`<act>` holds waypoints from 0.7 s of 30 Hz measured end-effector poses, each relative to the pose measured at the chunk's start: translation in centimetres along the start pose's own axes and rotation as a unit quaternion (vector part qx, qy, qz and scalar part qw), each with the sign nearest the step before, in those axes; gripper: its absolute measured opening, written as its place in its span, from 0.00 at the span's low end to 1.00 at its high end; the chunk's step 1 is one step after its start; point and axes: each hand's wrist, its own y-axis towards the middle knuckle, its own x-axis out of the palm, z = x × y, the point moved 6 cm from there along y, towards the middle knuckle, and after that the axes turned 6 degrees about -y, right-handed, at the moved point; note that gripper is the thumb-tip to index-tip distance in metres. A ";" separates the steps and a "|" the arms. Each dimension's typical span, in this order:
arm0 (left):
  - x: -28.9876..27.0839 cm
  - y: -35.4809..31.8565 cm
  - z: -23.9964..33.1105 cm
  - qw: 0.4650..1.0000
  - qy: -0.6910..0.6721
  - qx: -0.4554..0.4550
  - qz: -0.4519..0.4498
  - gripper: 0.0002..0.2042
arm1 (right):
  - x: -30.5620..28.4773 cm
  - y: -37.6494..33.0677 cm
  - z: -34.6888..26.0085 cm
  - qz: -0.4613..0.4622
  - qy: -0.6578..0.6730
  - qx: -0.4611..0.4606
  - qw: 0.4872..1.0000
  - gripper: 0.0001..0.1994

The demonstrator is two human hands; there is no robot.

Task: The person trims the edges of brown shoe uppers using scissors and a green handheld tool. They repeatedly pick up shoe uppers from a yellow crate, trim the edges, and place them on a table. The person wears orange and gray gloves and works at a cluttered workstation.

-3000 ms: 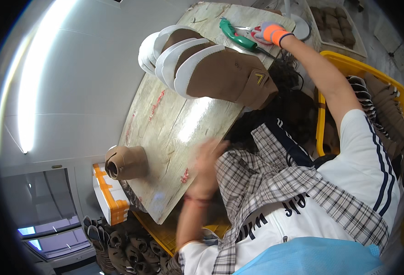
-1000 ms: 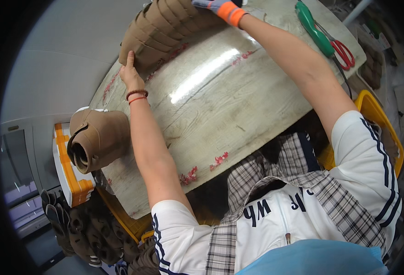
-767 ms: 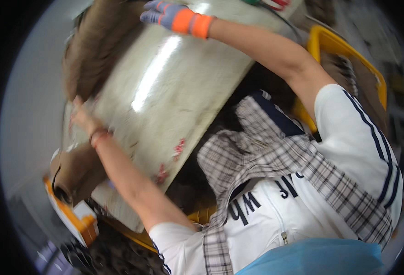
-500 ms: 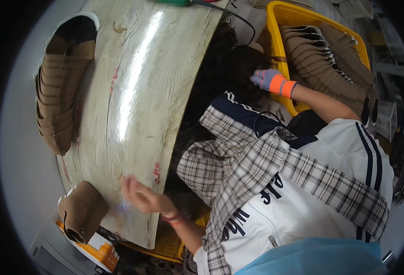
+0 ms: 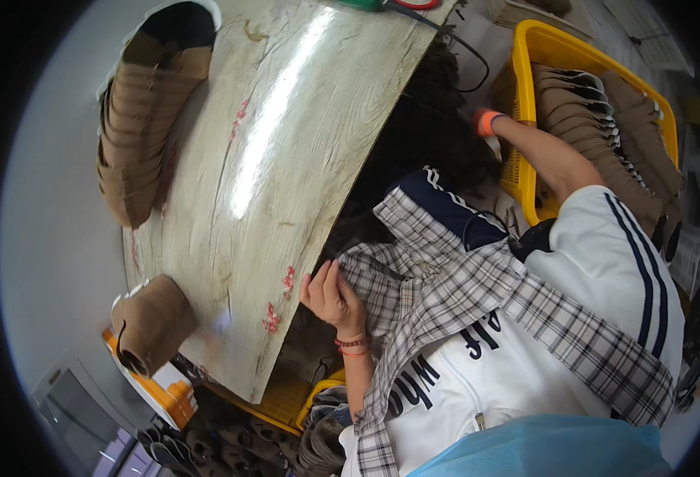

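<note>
My left hand [image 5: 335,298], bare and with red bands at its wrist, is at the table's near edge, fingers loosely bent and nothing seen in them. My right hand [image 5: 486,126], in an orange-cuffed glove, reaches down beside the yellow basket [image 5: 527,107], at a dark fluffy heap [image 5: 433,131]. Its fingers are blurred and mostly hidden. On the wood-patterned table [image 5: 286,175], a long nested row of brown shoe uppers [image 5: 139,135] lies along the far left edge. A separate brown shoe upper [image 5: 159,322] stands at the lower left corner.
The yellow basket at right holds nested rows of brown uppers [image 5: 576,111]. A green-handled tool [image 5: 359,3] with a black cable lies at the table's top. Under the table are another yellow basket [image 5: 286,401] and several dark shoe pieces [image 5: 230,449]. A plaid apron [image 5: 445,278] covers my lap.
My left hand has moved right, from above the table to its near edge. My gloved right hand has gone lower into the dark heap beside the basket. The whole view has shifted.
</note>
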 end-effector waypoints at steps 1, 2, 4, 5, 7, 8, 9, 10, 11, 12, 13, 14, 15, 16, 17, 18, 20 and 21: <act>0.0 -0.1 0.0 1.000 -0.008 -0.005 -0.009 0.08 | 1.2 -0.2 -2.3 -0.056 -0.036 -0.098 0.993 0.21; 0.0 -0.3 0.1 1.000 -0.007 -0.016 -0.009 0.08 | -2.0 -2.5 -6.2 -0.096 -0.045 -0.116 0.988 0.20; 0.1 0.3 0.5 0.998 -0.046 -0.035 -0.004 0.07 | -8.5 -9.8 -9.9 -0.071 -0.065 -0.153 0.984 0.14; -0.2 0.3 0.3 0.993 -0.094 -0.074 0.020 0.07 | -11.8 -12.7 -12.1 -0.082 -0.066 -0.158 0.982 0.13; 1.8 -0.1 -0.9 0.918 -0.283 -0.278 -0.009 0.07 | -17.0 -17.8 -14.5 -0.013 -0.129 -0.192 0.973 0.10; 3.1 -0.1 -1.3 0.844 -0.388 -0.368 -0.033 0.08 | -19.3 -19.9 -15.6 0.061 -0.132 -0.244 0.959 0.09; 4.3 -0.1 -1.4 0.748 -0.491 -0.443 -0.054 0.10 | -21.6 -22.1 -16.7 0.134 -0.135 -0.294 0.937 0.08; 5.2 -0.1 -1.7 0.684 -0.559 -0.465 -0.054 0.12 | -23.5 -24.0 -18.4 0.163 -0.139 -0.343 0.915 0.08; 5.5 0.1 -2.0 0.637 -0.596 -0.484 -0.067 0.18 | -25.2 -25.7 -20.3 0.194 -0.138 -0.390 0.890 0.09; 5.4 0.2 -2.3 0.585 -0.645 -0.489 -0.050 0.22 | -26.2 -27.0 -22.1 0.221 -0.141 -0.434 0.862 0.09; 5.4 1.1 -2.2 0.530 -0.695 -0.484 -0.044 0.26 | -26.9 -27.9 -23.0 0.259 -0.155 -0.452 0.839 0.10; 5.1 2.1 -2.5 0.529 -0.714 -0.456 -0.058 0.33 | -27.4 -28.6 -23.8 0.296 -0.168 -0.471 0.814 0.11; 4.7 3.7 -2.6 0.479 -0.769 -0.421 -0.048 0.35 | -27.6 -29.1 -24.4 0.329 -0.183 -0.483 0.791 0.11; 3.9 4.0 -4.4 0.477 -0.767 -0.429 -0.018 0.36 | -27.2 -27.2 -26.0 0.311 -0.202 -0.521 0.769 0.13; 3.2 4.0 -6.0 0.475 -0.764 -0.436 0.012 0.37 | -26.6 -26.1 -27.0 0.355 -0.190 -0.563 0.722 0.13; 3.1 3.6 -6.2 0.469 -0.755 -0.459 -0.001 0.36 | -26.4 -26.4 -27.6 0.396 -0.167 -0.591 0.682 0.13; 3.5 2.4 -6.8 0.453 -0.736 -0.504 -0.025 0.33 | -26.9 -26.5 -28.6 0.436 -0.121 -0.624 0.637 0.15; 3.6 2.5 -7.5 0.515 -0.699 -0.495 -0.030 0.31 | -27.3 -26.3 -29.2 0.454 -0.112 -0.626 0.624 0.15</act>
